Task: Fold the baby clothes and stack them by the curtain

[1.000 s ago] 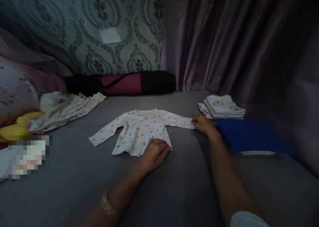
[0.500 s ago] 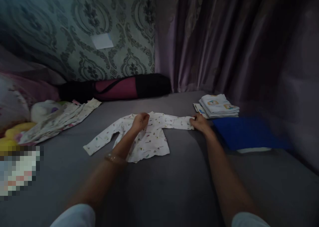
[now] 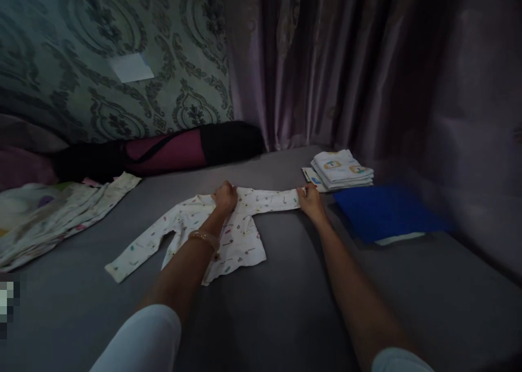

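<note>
A small white long-sleeved shirt (image 3: pixel 238 247) with a scattered print lies spread on the grey bed sheet (image 3: pixel 277 317). My left hand (image 3: pixel 225 197) is closed on the shirt near its neckline, and my forearm covers part of its body. With fingers pinched, my right hand (image 3: pixel 311 202) grips the cuff of the right-hand sleeve, which is stretched straight between both hands. The other sleeve slants down to the left, flat on the sheet.
To the right rear sits a stack of folded white clothes (image 3: pixel 342 169), with a blue flat sheet-like item (image 3: pixel 387 211) in front of it. A black and maroon long bag (image 3: pixel 167 152) lies along the wall. Crumpled printed clothing (image 3: pixel 69 214) is at left.
The view has turned right, so everything sits further left. My left hand has gone from a loose pinch over the shirt to a grip near the neckline; the right still holds the cuff.
</note>
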Motion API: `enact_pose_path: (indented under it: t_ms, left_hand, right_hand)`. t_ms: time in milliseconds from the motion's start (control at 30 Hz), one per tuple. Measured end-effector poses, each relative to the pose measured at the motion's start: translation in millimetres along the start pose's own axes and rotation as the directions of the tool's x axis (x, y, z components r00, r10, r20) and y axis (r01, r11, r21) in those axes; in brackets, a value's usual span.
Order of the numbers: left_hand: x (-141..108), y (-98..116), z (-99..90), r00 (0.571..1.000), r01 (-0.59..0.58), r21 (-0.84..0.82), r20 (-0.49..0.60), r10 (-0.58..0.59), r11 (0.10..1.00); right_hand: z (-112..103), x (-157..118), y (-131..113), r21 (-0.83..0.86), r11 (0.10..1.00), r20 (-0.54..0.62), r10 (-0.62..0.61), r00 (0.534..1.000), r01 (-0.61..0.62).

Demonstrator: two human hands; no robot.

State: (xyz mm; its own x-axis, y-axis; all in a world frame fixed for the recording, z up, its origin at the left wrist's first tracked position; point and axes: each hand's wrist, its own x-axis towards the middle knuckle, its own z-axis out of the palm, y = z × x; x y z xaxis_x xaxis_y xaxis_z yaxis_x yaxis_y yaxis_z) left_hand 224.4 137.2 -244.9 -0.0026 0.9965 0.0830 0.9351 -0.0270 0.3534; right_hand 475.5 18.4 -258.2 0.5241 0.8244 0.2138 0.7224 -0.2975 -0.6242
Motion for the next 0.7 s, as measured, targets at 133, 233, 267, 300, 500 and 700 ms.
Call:
enact_pose_path:
  t_ms: [133, 233, 267, 300, 500, 700]
  left_hand:
    - [-1, -4, 4.7, 0.999, -0.008, -0.020, -0.053, 0.007, 1.000]
    - [-3, -4, 6.5, 0.996, -0.043, 0.026, -0.082, 0.045, 0.999]
    - [-4, -4, 7.2, 0.994, -0.058, 0.049, -0.092, 0.063, 0.997]
    - [-5, -3, 8.0, 0.991, -0.075, 0.075, -0.102, 0.082, 0.994]
    - [-9, 3, 15.8, 0.980, -0.064, 0.215, -0.172, 0.102, 0.974]
    - [-3, 1, 10.9, 0.982, -0.132, 0.278, -0.094, 0.163, 0.952]
  right_hand:
    - [-10, -10, -11, -0.156, 0.987, 0.043, 0.051, 0.998, -0.044]
    - [-14, -16, -19, -0.257, 0.964, 0.057, 0.093, 0.994, -0.075]
    - [-14, -18, -21, -0.290, 0.954, 0.052, 0.101, 0.994, -0.082]
    - [-14, -18, -22, -0.320, 0.943, 0.045, 0.108, 0.993, -0.088]
    - [-8, -21, -21, -0.407, 0.908, -0.015, 0.103, 0.995, -0.100]
    - [-7, -21, -12, -0.338, 0.933, -0.042, 0.111, 0.993, -0.119]
